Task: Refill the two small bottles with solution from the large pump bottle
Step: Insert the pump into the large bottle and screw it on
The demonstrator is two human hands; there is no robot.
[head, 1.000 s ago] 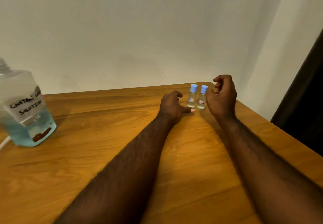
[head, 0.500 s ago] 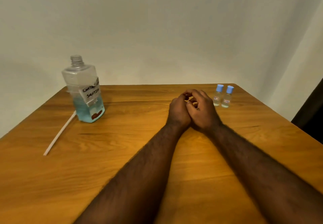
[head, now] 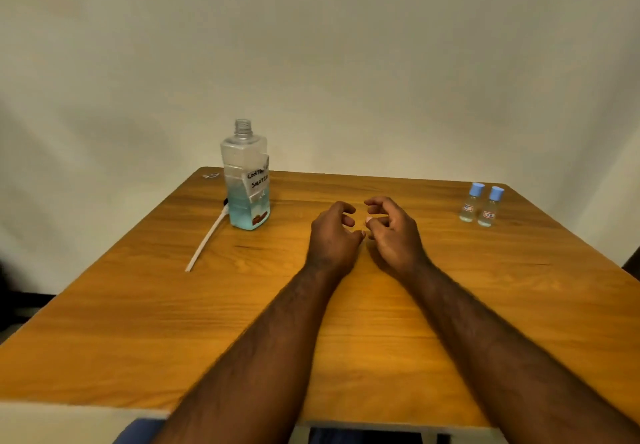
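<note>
Large bottle (head: 246, 180) upright, far left of table (head: 138, 322): clear, uncapped, blue liquid in lower part, handwritten label. White tube (head: 204, 242) lies beside it. Small bottles (head: 468, 206) far right, side by side, blue caps on. Left hand (head: 332, 239) and right hand (head: 393, 235) mid-table, close together, fingers loosely curled, holding nothing.

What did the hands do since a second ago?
Both hands left the two small blue-capped clear bottles, came together, and now sit slightly apart: left hand, right hand, holding nothing. The small bottles, large clear bottle of blue solution and white tube stayed put.
</note>
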